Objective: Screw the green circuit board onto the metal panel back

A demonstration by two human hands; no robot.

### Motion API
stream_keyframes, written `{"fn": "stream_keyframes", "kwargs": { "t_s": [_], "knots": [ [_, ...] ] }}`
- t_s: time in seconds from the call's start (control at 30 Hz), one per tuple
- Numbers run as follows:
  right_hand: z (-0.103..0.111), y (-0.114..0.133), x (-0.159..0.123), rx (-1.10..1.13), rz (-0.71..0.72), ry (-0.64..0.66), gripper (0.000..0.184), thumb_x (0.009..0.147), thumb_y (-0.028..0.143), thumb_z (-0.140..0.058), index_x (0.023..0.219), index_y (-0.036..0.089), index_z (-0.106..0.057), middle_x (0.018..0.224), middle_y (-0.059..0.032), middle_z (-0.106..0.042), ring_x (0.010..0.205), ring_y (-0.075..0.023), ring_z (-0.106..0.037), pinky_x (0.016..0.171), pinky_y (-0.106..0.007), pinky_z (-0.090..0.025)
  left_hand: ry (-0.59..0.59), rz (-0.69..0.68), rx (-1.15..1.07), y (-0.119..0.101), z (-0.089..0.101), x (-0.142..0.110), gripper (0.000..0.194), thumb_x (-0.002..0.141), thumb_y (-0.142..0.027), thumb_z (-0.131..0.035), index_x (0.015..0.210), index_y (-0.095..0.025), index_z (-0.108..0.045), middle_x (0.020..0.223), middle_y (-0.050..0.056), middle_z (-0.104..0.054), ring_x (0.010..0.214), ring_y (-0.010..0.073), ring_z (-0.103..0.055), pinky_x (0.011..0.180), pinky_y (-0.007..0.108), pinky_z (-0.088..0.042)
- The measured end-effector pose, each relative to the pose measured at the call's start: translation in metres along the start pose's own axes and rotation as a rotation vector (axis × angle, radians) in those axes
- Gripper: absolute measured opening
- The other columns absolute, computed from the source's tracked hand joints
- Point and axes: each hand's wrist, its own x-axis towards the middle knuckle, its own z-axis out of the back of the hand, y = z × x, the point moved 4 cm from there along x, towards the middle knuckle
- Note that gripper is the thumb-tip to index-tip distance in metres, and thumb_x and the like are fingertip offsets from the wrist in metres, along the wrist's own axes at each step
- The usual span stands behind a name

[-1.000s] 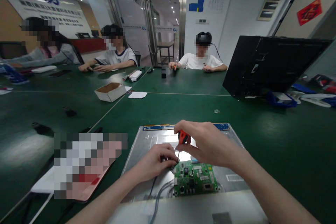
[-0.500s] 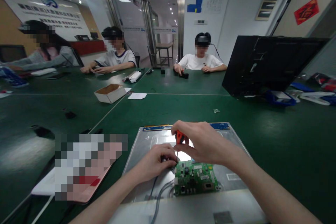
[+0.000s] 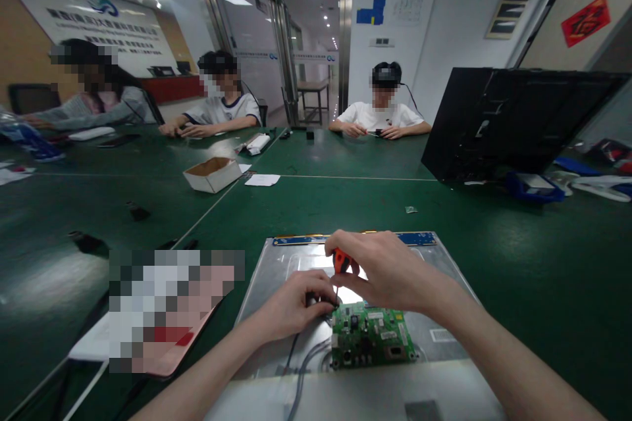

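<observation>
My right hand [image 3: 378,270] grips an orange-and-black screwdriver [image 3: 340,261] that stands upright, its thin shaft pointing down at the upper left corner of a green circuit board [image 3: 372,337]. Beside the shaft, my left hand [image 3: 302,302] is closed, its thumb and fingertips close to that same corner; what they pinch, if anything, is hidden. The board lies on the metal back of a flat display panel [image 3: 261,289]. Along the panel's far edge runs a narrow blue circuit strip [image 3: 417,237]. Grey cables [image 3: 302,368] curve out from the board's left side.
Left of the panel lie a pink phone-like object [image 3: 168,358] and white paper, partly blurred. An open cardboard box [image 3: 212,175] stands farther off. A large black monitor casing [image 3: 513,125] leans at the right, by a blue tray [image 3: 536,187]. Several people sit across the green table [image 3: 345,194].
The whole view has shifted slightly to the right. My hands and the screwdriver keep their place at the board's corner. The person opposite has brought both hands closer together.
</observation>
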Motion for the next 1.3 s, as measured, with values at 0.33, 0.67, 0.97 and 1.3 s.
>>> {"fn": "stream_keyframes", "kwargs": {
  "t_s": [0.33, 0.67, 0.97, 1.3],
  "knots": [
    [0.002, 0.004, 0.000, -0.002, 0.037, 0.005, 0.018, 0.087, 0.019, -0.059, 0.103, 0.021, -0.051, 0.087, 0.0011, -0.064, 0.071, -0.0123, -0.055, 0.059, -0.025, -0.030, 0.002, -0.005, -0.016, 0.001, -0.001, 0.000, 0.012, 0.079, -0.012, -0.063, 0.083, -0.018, -0.072, 0.083, 0.002, -0.069, 0.077, 0.0174, -0.062, 0.071, 0.027, -0.044],
    [0.000, 0.019, -0.003, -0.126, 0.108, 0.012, 0.013, 0.089, 0.021, -0.057, 0.101, 0.020, -0.051, 0.094, -0.0012, -0.066, 0.072, -0.0136, -0.058, 0.054, -0.027, -0.026, -0.022, -0.005, 0.006, 0.000, -0.001, 0.002, 0.009, 0.077, -0.011, -0.065, 0.070, -0.017, -0.064, 0.078, -0.001, -0.066, 0.079, 0.0183, -0.058, 0.073, 0.028, -0.043],
    [-0.003, 0.018, -0.002, -0.145, 0.104, 0.017, 0.013, 0.090, 0.021, -0.055, 0.101, 0.020, -0.050, 0.093, -0.0011, -0.066, 0.070, -0.0134, -0.057, 0.052, -0.027, -0.023, -0.027, -0.021, 0.016, -0.002, 0.000, 0.001, 0.011, 0.080, -0.016, -0.064, 0.069, -0.017, -0.063, 0.078, 0.000, -0.066, 0.078, 0.0182, -0.058, 0.070, 0.028, -0.044],
    [-0.004, 0.014, -0.001, -0.183, 0.073, -0.010, 0.017, 0.089, 0.024, -0.058, 0.104, 0.019, -0.051, 0.094, -0.0015, -0.067, 0.070, -0.0139, -0.059, 0.052, -0.028, -0.022, -0.014, -0.010, -0.036, 0.000, -0.002, 0.000, 0.011, 0.077, -0.009, -0.063, 0.081, -0.018, -0.069, 0.082, 0.001, -0.068, 0.077, 0.0177, -0.060, 0.072, 0.029, -0.045]
  ]
}}
